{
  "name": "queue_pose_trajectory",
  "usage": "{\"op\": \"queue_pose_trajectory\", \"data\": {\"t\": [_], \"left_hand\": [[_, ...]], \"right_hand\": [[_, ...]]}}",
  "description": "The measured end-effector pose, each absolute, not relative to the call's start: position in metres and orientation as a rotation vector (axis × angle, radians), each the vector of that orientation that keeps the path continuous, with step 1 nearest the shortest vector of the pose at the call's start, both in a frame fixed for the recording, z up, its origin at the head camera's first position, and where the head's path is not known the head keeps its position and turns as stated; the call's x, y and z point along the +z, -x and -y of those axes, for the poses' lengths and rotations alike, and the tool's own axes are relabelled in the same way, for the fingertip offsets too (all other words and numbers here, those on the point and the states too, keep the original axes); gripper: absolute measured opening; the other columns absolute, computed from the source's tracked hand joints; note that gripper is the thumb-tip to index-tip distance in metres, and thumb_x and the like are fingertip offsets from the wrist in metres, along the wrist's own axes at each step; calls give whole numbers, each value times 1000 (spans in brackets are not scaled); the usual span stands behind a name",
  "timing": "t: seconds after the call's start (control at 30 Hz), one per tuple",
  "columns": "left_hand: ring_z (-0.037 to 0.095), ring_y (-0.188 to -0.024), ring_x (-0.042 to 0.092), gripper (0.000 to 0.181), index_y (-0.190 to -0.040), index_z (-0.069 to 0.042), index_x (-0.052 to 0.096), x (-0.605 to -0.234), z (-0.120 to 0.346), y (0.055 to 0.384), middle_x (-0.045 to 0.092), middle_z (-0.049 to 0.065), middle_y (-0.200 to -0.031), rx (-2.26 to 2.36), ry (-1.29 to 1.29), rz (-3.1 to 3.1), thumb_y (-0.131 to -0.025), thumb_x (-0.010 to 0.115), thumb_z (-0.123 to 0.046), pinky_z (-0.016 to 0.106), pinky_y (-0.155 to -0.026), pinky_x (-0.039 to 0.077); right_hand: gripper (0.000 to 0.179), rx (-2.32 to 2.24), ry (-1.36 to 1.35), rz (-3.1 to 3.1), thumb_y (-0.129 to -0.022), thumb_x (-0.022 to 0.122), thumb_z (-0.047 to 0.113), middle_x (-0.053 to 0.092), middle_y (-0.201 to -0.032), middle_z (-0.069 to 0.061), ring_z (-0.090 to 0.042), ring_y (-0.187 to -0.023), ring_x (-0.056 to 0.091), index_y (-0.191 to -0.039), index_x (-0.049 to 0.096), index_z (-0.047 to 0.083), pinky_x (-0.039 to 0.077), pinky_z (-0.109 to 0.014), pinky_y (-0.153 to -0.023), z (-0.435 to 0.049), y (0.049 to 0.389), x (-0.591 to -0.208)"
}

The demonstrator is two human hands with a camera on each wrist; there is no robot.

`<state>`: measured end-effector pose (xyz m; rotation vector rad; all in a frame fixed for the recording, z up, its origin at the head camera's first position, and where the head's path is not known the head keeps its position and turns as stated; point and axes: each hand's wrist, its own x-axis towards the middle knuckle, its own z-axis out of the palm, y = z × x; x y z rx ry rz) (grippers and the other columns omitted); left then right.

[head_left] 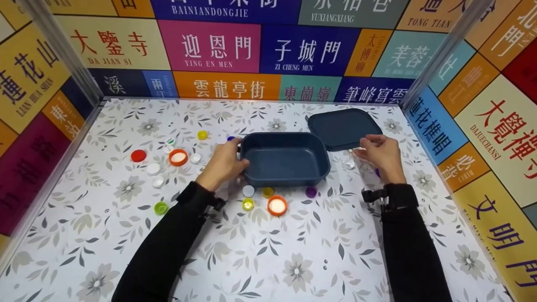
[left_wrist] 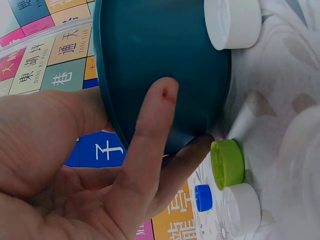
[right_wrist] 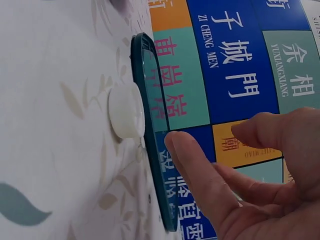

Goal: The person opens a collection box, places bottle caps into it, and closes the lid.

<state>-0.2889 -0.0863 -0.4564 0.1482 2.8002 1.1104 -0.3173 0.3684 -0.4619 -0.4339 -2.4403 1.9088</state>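
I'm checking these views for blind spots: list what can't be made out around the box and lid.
- Head view: purple cap mostly hidden by right hand.
- Head view: whether right hand touches lid; too small.
- Left wrist view: box interior hidden by its wall; top cut off.
- Right wrist view: lid's top unseen, edge-on.

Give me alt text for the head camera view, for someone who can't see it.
A person's left hand holds the left side of an open dark blue box on a floral table, while the right hand touches the edge of the matching lid lying flat behind it. Coloured bottle caps lie scattered around the box.
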Motion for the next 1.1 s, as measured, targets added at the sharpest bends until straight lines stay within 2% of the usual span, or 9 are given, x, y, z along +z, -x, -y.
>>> {"op": "queue_pose_trajectory", "data": {"t": [0.07,0.17,0.33,0.4,0.5,0.6,0.77,0.93,1.1], "left_hand": [[39,-133,78,78,-174,1,48,-455,85,289,69,31,-159,1106,-157,-2805,-104,80,-10,49,-120,63],[40,-130,79,78,-173,3,48,-454,84,290,70,32,-158,1108,-187,-2813,-103,79,-8,49,-120,64],[41,-129,80,78,-174,2,48,-455,82,289,70,32,-157,1119,-205,-2804,-103,80,-7,49,-119,64],[41,-128,80,79,-174,2,47,-455,82,289,69,32,-158,1125,-198,-2794,-103,80,-6,49,-118,65],[41,-127,81,80,-175,1,45,-455,82,289,67,32,-161,1128,-178,-2786,-104,80,-6,49,-117,66],[41,-130,80,80,-175,1,45,-455,82,289,66,32,-163,1129,-165,-2786,-104,80,-6,48,-119,64],[40,-129,80,79,-175,1,46,-456,83,289,66,32,-163,1130,-166,-2786,-104,80,-7,50,-120,64],[38,-117,82,80,-177,-1,43,-457,84,289,66,32,-162,1126,-136,-2760,-106,79,-8,49,-116,66],[39,-121,82,80,-177,-1,44,-457,87,289,67,32,-161,1115,-146,-2776,-105,80,-9,51,-117,65]], "right_hand": [[58,1843,361,2490,-116,69,21,75,-107,7,-4,-92,86,-165,54,-7,70,-23,-95,-371,314,-461],[60,1651,253,2602,-116,71,27,79,-121,-2,-4,-99,84,-166,57,-3,68,-18,-92,-375,309,-458],[63,1293,78,2781,-114,75,41,75,-152,-23,-29,-129,79,-166,63,7,57,-12,-92,-380,302,-450],[65,1225,-10,2840,-114,77,44,70,-161,-22,-38,-142,73,-168,62,12,58,-22,-101,-382,300,-447],[70,1197,-144,2916,-112,79,46,59,-174,-19,-47,-156,61,-172,58,16,59,-48,-117,-385,296,-443],[77,1099,-261,2974,-110,82,47,51,-181,-18,-51,-163,52,-175,54,17,49,-68,-128,-387,294,-440],[93,901,-339,3049,-103,91,43,41,-183,-28,-55,-169,37,-179,46,14,35,-77,-136,-397,290,-438],[117,727,-211,3211,-95,96,55,25,-184,-38,-62,-166,33,-185,33,15,35,-85,-131,-417,285,-442],[130,564,-136,3323,-90,98,61,16,-185,-44,-72,-164,27,-187,25,14,30,-92,-129,-436,280,-448]]}}
